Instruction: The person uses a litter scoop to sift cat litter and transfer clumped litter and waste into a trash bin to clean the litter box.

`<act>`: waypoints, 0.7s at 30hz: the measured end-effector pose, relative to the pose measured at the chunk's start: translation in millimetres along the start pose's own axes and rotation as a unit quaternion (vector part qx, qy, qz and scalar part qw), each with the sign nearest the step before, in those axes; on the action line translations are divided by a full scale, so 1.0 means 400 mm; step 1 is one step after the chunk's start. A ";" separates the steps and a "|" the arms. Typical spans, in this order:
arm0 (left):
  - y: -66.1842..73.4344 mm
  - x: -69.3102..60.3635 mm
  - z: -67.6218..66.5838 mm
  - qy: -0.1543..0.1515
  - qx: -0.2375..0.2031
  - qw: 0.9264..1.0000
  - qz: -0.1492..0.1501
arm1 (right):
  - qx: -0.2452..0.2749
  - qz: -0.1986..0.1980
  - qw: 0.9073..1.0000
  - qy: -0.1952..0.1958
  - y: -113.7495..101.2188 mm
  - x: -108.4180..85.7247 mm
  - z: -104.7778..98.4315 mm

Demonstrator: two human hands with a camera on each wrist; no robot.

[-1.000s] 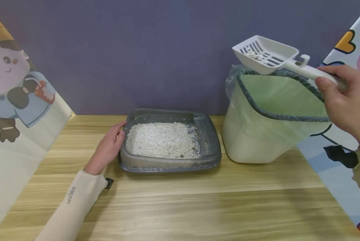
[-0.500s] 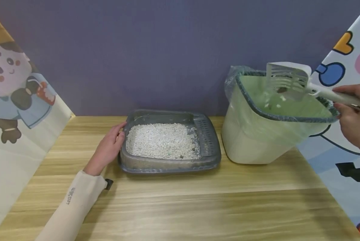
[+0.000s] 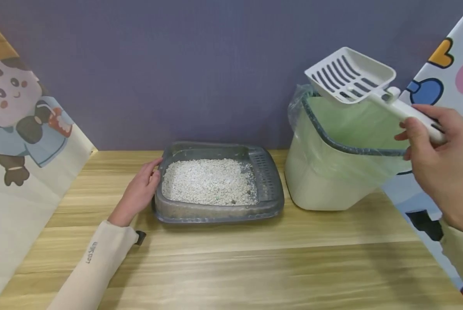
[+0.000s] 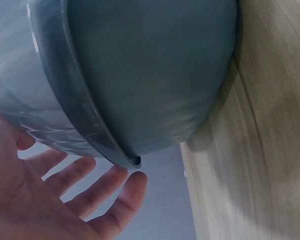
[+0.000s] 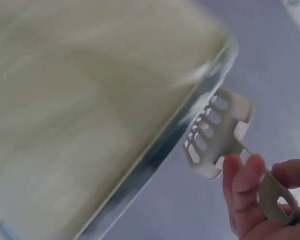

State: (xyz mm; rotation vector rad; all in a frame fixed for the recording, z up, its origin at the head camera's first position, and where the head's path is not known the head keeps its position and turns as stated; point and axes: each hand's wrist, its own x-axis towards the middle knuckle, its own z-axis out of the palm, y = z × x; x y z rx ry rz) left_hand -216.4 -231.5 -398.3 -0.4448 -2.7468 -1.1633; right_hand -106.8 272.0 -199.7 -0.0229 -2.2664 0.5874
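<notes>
My right hand (image 3: 446, 159) grips the handle of a white slotted litter scoop (image 3: 351, 75) above the bin's rim. Its slots show through, and hardly anything lies in it. In the right wrist view the scoop (image 5: 222, 125) appears beyond the bin edge, the fingers curled round its handle. A grey litter box (image 3: 219, 211) with pale litter (image 3: 208, 181) stands on the table. My left hand (image 3: 140, 189) touches its left side. The left wrist view has that hand's fingers (image 4: 102, 192) fairly straight along the box's rim (image 4: 75, 95).
To the right of the box stands a cream waste bin (image 3: 324, 185) with a dark rim and a clear plastic liner. Behind runs a purple-grey wall (image 3: 200, 73). Cartoon-printed panels (image 3: 33, 125) flank the wooden table (image 3: 231, 267).
The scoop tipped over the bin and pale bits fell from it into the bin. Now the right hand has turned it back level and raised it. The left hand stayed still.
</notes>
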 end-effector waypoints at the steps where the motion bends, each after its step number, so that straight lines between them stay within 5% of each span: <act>1: 0.000 0.000 -0.001 0.001 0.000 1.000 0.000 | 0.015 -0.029 0.999 0.001 -0.020 -0.007 0.009; 5: 0.000 -0.002 -0.005 0.001 -0.001 1.000 -0.001 | 0.053 -0.164 0.984 -0.035 -0.095 -0.046 0.071; 8: 0.003 -0.003 -0.005 0.003 0.001 1.000 0.001 | 0.062 -0.200 0.971 -0.118 -0.134 -0.095 0.150; 15: 0.023 0.003 0.006 0.007 0.010 1.000 0.008 | 0.058 -0.152 0.930 -0.329 -0.132 -0.201 0.337; 18: 0.029 0.006 0.010 0.011 0.015 1.000 0.012 | 0.054 -0.129 0.922 -0.361 -0.107 -0.223 0.376; 21: 0.032 0.008 0.013 0.014 0.012 1.000 0.015 | 0.051 -0.132 0.924 -0.356 -0.079 -0.233 0.394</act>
